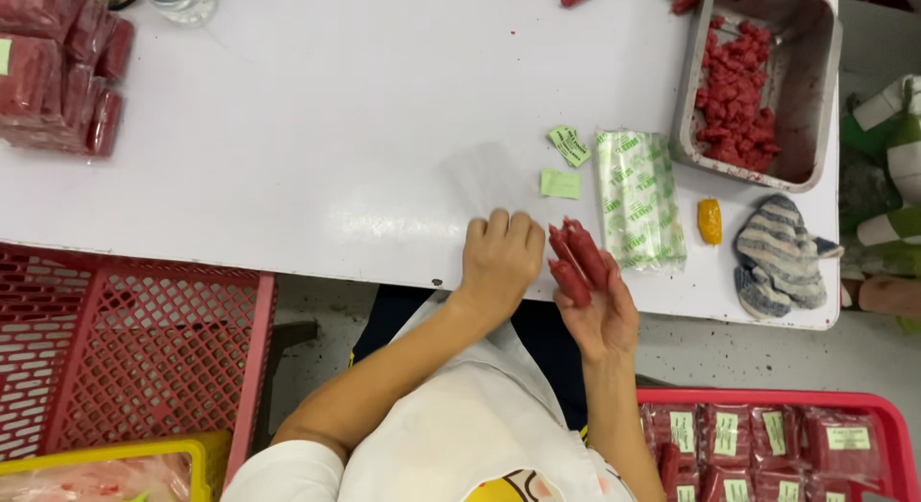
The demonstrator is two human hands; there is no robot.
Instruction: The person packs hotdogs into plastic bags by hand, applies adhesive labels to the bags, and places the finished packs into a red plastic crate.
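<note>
Nearest the lens, the right hand [597, 310] cups a bundle of red sausages [577, 257], fingers curled round them at the white table [317, 128] edge. At its 9 o'clock the left hand [499, 257] lies flat, fingers together, on a clear bag [494, 181]. A steel tray of sausages [801, 90] sits at 1 o'clock.

Glossy white table [336, 128], metal tray [825, 70]

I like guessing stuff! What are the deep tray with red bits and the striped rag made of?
The tray looks like metal, probably steel: grey, dull shine, thin bent rim. The striped rag looks like soft knitted cloth: it lies crumpled, with fuzzy blue and white stripes.
</note>
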